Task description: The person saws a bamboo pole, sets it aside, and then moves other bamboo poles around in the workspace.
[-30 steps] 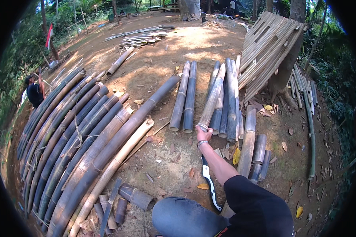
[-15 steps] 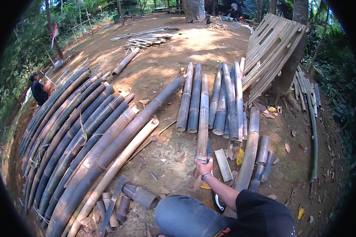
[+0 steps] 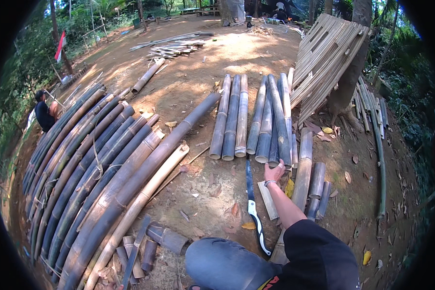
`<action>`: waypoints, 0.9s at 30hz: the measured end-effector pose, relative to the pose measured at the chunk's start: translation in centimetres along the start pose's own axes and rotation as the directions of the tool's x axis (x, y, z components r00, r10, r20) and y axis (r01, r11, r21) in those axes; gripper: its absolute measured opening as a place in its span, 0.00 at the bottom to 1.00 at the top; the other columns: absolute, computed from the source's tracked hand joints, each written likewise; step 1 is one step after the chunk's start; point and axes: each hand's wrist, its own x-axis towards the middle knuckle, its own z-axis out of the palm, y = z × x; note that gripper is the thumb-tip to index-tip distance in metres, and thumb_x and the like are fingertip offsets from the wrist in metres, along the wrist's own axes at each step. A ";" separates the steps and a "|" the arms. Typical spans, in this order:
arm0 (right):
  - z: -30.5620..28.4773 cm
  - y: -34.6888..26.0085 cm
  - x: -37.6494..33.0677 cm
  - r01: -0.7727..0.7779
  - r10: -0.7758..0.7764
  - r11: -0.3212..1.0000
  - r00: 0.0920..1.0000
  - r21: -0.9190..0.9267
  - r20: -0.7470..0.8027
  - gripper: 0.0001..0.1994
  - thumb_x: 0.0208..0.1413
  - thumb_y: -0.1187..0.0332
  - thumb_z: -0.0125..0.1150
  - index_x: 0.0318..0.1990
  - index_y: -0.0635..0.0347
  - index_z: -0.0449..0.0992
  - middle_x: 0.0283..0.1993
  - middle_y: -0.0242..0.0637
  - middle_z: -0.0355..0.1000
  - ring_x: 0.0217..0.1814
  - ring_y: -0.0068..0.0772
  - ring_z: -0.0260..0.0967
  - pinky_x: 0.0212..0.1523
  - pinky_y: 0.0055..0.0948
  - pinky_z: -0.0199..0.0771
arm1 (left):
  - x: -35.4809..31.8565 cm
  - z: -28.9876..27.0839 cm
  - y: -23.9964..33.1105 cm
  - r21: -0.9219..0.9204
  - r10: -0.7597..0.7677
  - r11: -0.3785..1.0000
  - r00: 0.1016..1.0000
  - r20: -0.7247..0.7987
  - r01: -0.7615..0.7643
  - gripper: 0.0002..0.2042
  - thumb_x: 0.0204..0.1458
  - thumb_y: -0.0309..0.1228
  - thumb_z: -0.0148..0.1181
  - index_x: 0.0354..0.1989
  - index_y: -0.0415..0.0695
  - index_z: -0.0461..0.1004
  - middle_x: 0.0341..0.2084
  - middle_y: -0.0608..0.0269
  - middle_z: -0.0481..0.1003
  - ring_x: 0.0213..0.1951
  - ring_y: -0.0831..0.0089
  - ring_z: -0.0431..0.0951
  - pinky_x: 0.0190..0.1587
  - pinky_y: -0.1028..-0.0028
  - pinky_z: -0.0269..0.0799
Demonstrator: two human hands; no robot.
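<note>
My right hand reaches forward to a row of cut bamboo pieces. Its fingers are closed at the near end of a dark bamboo piece; the exact grip is partly hidden. To its left, a pale-brown bamboo piece lies beside two darker ones. A folding saw with a dark blade and white-and-black handle rests on the ground between my knee and the row. At the lower left edge, my left hand barely shows, closed at the lower end of a long flat blade, apparently a machete.
Long bamboo poles are stacked at the left, where a person sits beyond. Short bamboo offcuts lie by my knee. A slatted bamboo panel leans on a tree at the right. Split strips lie farther back.
My right hand has let go of the pale-brown bamboo piece, now lying farther forward in line with its neighbours. The hand has moved right to the dark pieces, uncovering the saw.
</note>
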 end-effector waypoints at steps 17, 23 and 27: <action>-0.6 3.5 8.4 0.065 -0.004 0.977 0.958 -0.204 0.288 0.45 0.40 0.49 0.75 0.58 0.78 0.64 0.57 0.66 0.68 0.61 0.61 0.67 0.64 0.45 0.66 | -1.4 -3.8 4.1 0.193 -0.059 0.980 0.997 0.047 0.049 0.39 0.50 0.65 0.55 0.67 0.54 0.66 0.63 0.49 0.68 0.67 0.47 0.62 0.69 0.50 0.53; -1.8 -1.5 2.0 0.066 -0.055 0.997 0.961 -0.030 0.272 0.44 0.38 0.50 0.76 0.56 0.79 0.66 0.52 0.66 0.72 0.58 0.61 0.70 0.59 0.46 0.70 | -0.9 -2.9 2.7 0.128 -0.012 0.992 0.997 0.082 0.002 0.36 0.51 0.64 0.55 0.62 0.53 0.72 0.63 0.47 0.68 0.66 0.46 0.62 0.69 0.48 0.52; -4.1 -0.7 -4.8 -0.014 -0.002 0.999 0.905 0.035 0.425 0.41 0.38 0.49 0.77 0.48 0.78 0.67 0.49 0.67 0.72 0.54 0.61 0.71 0.56 0.47 0.71 | -0.6 -1.8 1.9 0.100 -0.013 0.995 0.998 0.069 0.006 0.34 0.51 0.63 0.55 0.61 0.53 0.73 0.62 0.46 0.68 0.66 0.46 0.62 0.69 0.48 0.51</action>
